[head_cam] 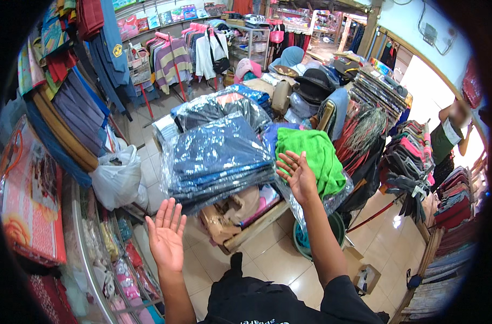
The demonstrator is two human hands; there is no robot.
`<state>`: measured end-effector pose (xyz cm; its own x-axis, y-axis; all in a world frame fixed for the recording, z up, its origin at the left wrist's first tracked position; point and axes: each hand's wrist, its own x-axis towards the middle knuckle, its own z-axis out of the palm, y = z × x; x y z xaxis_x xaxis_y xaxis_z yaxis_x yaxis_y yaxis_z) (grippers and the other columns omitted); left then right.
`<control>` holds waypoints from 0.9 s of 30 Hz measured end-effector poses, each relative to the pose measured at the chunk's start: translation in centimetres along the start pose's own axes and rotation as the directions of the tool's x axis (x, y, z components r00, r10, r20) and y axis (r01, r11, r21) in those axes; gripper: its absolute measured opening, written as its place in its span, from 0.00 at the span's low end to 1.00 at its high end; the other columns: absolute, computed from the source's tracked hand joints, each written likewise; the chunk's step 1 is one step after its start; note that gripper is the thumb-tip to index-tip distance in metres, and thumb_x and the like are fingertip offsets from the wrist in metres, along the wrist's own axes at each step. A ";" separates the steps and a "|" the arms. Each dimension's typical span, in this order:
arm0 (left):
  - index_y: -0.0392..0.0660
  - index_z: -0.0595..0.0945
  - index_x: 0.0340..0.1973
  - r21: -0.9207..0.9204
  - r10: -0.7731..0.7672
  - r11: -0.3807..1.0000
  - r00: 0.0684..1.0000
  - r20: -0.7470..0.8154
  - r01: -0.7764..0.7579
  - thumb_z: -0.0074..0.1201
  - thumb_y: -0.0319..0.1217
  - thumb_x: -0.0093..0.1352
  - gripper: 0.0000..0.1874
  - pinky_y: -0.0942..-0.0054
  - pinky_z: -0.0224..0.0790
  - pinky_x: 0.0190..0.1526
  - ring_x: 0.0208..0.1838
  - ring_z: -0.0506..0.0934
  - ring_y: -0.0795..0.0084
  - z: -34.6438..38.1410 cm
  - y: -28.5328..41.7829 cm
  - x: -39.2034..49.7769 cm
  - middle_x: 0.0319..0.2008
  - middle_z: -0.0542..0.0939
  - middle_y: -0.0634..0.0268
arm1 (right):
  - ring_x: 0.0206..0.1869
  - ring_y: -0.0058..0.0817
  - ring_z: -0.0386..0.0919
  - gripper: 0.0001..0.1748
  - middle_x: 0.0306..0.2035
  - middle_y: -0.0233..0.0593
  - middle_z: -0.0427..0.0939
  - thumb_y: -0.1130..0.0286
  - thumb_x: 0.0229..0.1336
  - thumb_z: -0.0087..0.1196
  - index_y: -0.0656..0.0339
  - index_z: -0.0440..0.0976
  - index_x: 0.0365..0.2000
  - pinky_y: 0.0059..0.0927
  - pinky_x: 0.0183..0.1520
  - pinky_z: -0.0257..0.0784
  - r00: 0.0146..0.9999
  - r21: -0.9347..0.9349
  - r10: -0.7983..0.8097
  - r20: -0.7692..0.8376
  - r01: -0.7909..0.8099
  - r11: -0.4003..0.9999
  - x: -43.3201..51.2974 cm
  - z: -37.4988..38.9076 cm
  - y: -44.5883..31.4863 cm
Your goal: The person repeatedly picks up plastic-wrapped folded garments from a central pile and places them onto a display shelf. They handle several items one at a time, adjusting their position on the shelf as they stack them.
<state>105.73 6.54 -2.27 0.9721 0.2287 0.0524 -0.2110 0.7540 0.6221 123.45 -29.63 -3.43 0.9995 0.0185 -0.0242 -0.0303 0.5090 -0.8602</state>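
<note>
My left hand [168, 235] is held up with its palm showing and fingers spread, nothing in it. Just beyond it lies a stack of dark folded garments in clear plastic [221, 150] on a low wooden display table [256, 227]. My right hand [298, 176], also palm up and bare, appears in front of a crumpled bright green cloth [308, 156] at the stack's right. Whether the right hand touches the cloth I cannot tell. Beige folded cloth [242, 206] shows beneath the plastic-wrapped stack.
A glass display case [84, 251] with packed clothing runs along the left, near a white plastic bag [118, 176]. Under my right forearm stands a green bin [339, 233]. An open cardboard box [367, 279] sits on the tiled floor. Another person [450, 133] stands by the right doorway.
</note>
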 end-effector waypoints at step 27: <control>0.36 0.61 0.74 0.440 0.026 0.892 0.984 0.179 -0.104 0.22 0.65 0.79 0.46 0.56 0.39 0.81 0.81 0.56 0.56 2.4 -0.6 16.4 0.78 0.60 0.50 | 0.79 0.46 0.53 0.54 0.77 0.56 0.54 0.28 0.71 0.27 0.64 0.46 0.77 0.44 0.81 0.46 0.949 -0.335 0.262 0.173 -0.193 0.922 13.7 1.2 2.3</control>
<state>122.05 8.42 0.10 0.9689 0.1346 0.2076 -0.2439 0.3778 0.8932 137.03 -27.19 -5.15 0.9405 0.2997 -0.1601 -0.2200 0.1778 -0.9592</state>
